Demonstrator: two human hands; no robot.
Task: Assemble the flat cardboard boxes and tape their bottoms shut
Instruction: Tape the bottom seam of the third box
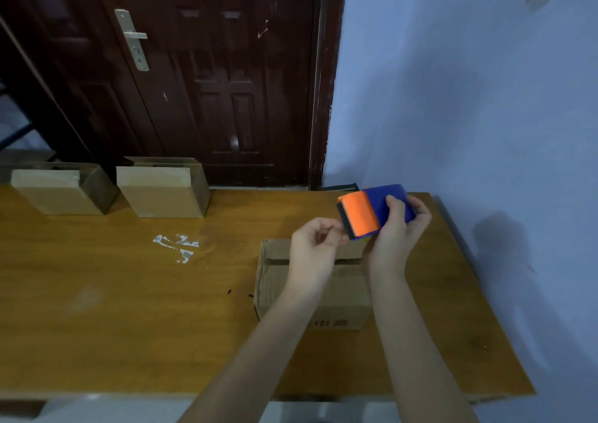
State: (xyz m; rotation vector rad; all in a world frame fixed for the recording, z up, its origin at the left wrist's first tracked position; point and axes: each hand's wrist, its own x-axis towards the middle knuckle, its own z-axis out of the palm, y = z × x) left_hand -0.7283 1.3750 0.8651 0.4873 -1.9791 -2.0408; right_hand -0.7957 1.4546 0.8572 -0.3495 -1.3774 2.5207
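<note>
While the box [339,296] sits on the table [129,309] under both forearms, a tape dispenser [375,212] is held above its far edge. The dispenser, blue-bodied with an orange front, is gripped by the right hand [396,234]: fingers curled over the blue top, thumb side hidden beneath. The left hand [315,244] is raised just beside the dispenser's dark lower edge, its thumb and forefinger brought together in a pinch at that edge. Whether a tape end is caught between them cannot be told; no tape is distinguishable. The remaining left fingers are curled loosely inward.

The box stands near the table's right front area, its upper face showing two flaps meeting at a seam near the far side. Printed characters are seen on the near wall, partly covered by the left forearm. No tape is discernible over the seam.

Two more boxes are noted at the table's far left edge, well apart from the hands: a left box [61,192] and a middle box [161,192], each with a pale flap facing the camera. Whitish residue [178,246] is seen on the tabletop between these and the near box. A dark door [194,76] and a blue wall [469,98] stand behind the table.
</note>
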